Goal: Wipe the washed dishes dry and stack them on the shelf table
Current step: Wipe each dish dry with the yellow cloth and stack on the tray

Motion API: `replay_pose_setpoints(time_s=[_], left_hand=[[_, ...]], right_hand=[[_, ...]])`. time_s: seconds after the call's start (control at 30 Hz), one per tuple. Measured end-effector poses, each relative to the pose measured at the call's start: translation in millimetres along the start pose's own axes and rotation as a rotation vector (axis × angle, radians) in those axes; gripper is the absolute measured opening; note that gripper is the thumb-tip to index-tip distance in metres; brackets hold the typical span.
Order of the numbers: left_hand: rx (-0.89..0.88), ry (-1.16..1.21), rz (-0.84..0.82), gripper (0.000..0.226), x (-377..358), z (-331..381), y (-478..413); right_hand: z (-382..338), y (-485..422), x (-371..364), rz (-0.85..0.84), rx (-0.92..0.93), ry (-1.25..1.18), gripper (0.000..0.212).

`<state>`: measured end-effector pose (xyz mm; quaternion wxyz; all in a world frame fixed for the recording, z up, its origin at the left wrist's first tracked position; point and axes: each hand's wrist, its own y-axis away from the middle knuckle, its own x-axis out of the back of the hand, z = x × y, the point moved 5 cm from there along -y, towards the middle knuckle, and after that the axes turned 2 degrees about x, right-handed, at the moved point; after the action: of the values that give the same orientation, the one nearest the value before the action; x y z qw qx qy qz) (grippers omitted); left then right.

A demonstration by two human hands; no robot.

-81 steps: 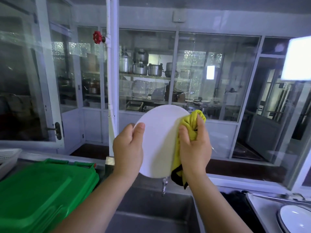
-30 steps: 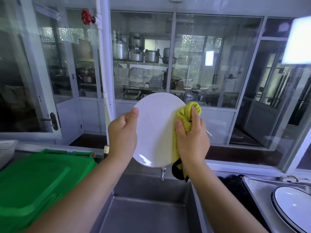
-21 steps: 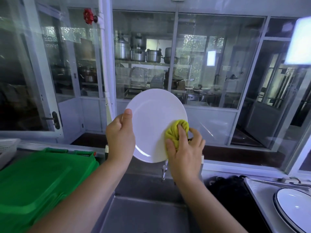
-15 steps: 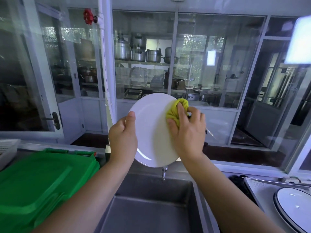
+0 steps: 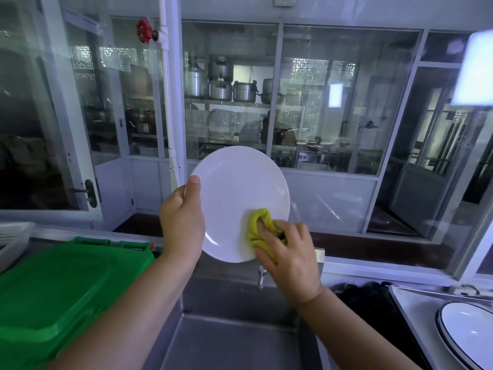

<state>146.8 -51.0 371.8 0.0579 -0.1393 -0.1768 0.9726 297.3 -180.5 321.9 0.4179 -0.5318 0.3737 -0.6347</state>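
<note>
Against half a second ago: same pinch by the left hand (image 5: 181,222) at the 9 o'clock rim of the plate (image 5: 234,188). Plate turned a little more face-on, rounder in view. Cloth (image 5: 257,227) swept down from 1 o'clock on the plate to 5 o'clock, right hand (image 5: 292,253) down with it.

Gripping the rim with the left hand, thumb laid up the near face and pointing to 12, fingers hidden behind. Holding the plate upright in the air above the sink (image 5: 226,345), with the tap (image 5: 261,277) showing just below its 6 o'clock edge. Pressing the bunched yellow cloth onto the face near the 5 o'clock rim with the right hand, fingers curled into the folds, back of the hand toward the camera, wrist running off toward 5 o'clock.

Around, left to right:
- white basket (image 5: 13,236) at 9 o'clock of the view
- green lid (image 5: 66,287) at 8 o'clock, beside the sink
- red valve (image 5: 144,30) at 11 o'clock on a white pipe (image 5: 170,102)
- steel pots (image 5: 221,86) on a shelf (image 5: 226,102) at 12
- second plate (image 5: 466,335), dark-rimmed, lying flat at 4 o'clock, well apart from both hands
</note>
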Motion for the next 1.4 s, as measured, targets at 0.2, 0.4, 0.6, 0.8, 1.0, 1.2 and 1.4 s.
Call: replay_pose_setpoints(time_s=[0.2,0.4,0.6,0.8,1.0,1.2,1.4], left_hand=[[-0.153,-0.21,-0.074,0.049,10,8,8],[-0.367,-0.452,-0.2,0.054,-1,3,21],[-0.538,-0.636,-0.266,0.048,-2,9,27],[-0.559,-0.746,-0.334,0.05,-3,4,33],[-0.417,-0.702,-0.336,0.054,-8,-1,32],[-0.45,-0.662,-0.324,0.054,1,1,27],[-0.503,-0.685,-0.352,0.054,-4,5,31]], right_hand=[[51,-28,30,0.151,-0.476,-0.245,0.045],[46,-97,47,0.172,-0.408,-0.328,0.028],[46,-102,37,0.023,-0.267,-0.06,0.036],[61,-105,35,-0.053,-0.241,-0.043,0.029],[20,-93,27,-0.118,-0.219,-0.315,0.033],[27,-73,28,-0.25,-0.552,-0.75,0.051],[24,-73,24,-0.581,-0.282,-0.463,0.071]])
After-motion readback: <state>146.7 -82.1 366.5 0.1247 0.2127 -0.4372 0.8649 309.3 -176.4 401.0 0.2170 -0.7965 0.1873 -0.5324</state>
